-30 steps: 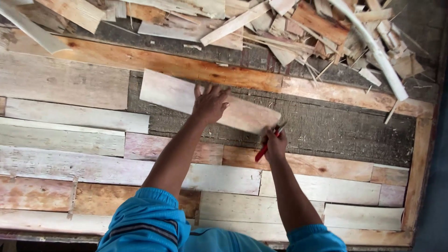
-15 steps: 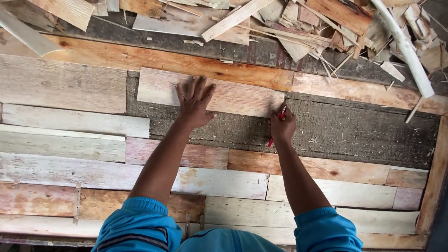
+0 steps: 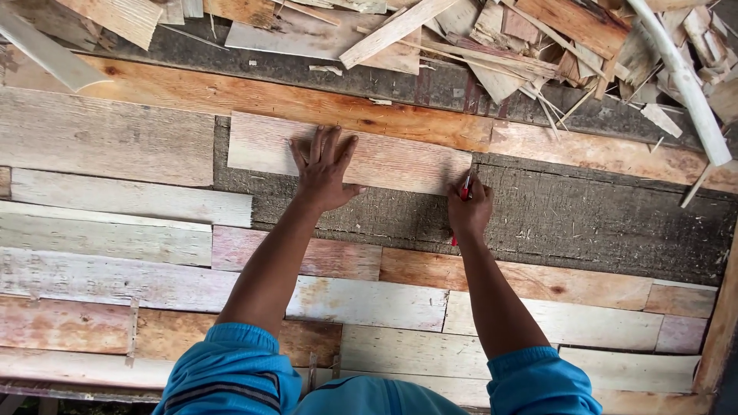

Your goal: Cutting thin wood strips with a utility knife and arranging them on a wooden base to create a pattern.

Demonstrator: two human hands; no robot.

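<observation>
1. The loose pale board (image 3: 384,157) lies flat on the dark rough backing (image 3: 584,219), in the open gap of a panel made of mixed old planks. Its top edge touches the long orange-brown plank (image 3: 254,96) above it.
2. The left hand (image 3: 324,170) rests palm down on the middle part of this board. The fingers (image 3: 315,146) are straight and spread apart, pointing away from the person toward the orange-brown plank. The thumb sticks out sideways to the right, along the lower edge of the board.
3. The left forearm runs straight from the blue sleeve (image 3: 231,361) up to the wrist, and it crosses over a pinkish plank (image 3: 346,257) and a whitish plank (image 3: 369,300).
4. To the left of the spread fingers the board continues until its cut end, and beyond this a wide grey plank (image 3: 100,138) lies.
5. The right hand (image 3: 469,209) sits at the right end of the board, just where the board stops. Its fingers are curled together and clamped on a red pencil (image 3: 464,190). The pencil stands nearly upright in the view, and its upper tip is at the end edge of the board. If the tip really touches the wood, I cannot tell.
6. The right forearm comes up from the second blue sleeve (image 3: 538,376), a little tilted to the left.
7. Beyond the fingertips of both hands, past the orange-brown plank, a heap of wood offcuts (image 3: 492,46) lies, and on the far right a white curved pipe (image 3: 684,84).
</observation>
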